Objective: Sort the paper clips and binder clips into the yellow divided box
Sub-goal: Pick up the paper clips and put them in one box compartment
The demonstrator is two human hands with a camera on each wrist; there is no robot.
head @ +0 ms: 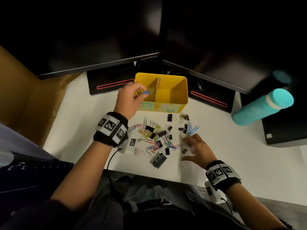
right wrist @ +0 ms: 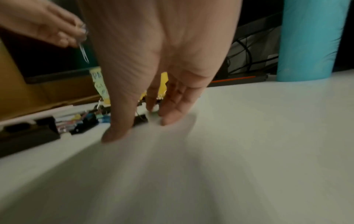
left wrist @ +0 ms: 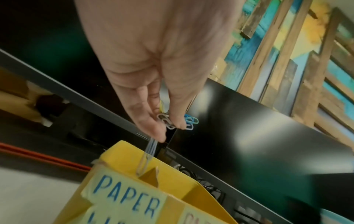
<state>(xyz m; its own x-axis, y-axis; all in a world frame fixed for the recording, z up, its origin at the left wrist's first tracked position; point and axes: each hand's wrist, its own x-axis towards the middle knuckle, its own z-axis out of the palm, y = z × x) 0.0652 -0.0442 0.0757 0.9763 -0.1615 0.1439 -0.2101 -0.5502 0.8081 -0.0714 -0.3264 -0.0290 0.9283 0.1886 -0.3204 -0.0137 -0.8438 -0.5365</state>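
Over the yellow box (head: pixel 172 97), left hand (head: pixel 131 100) pinches paper clips (left wrist: pixel 168 119); right hand (head: pixel 197 151) spread.

My white desk (head: pixel 232 163) carries the yellow divided box (head: pixel 181 98) at twelve o'clock, a heap of paper clips (head: pixel 150 136) and binder clips (head: pixel 159 160) at centre — teal bottle (head: pixel 259 110) at two o'clock, monitor stands (head: pixel 109 83) behind.

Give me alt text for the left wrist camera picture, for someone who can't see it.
A left hand pinches a small bunch of coloured paper clips above the yellow box, over the compartment whose label reads PAPER. One clip is blurred below the fingers. A dark monitor stands behind.
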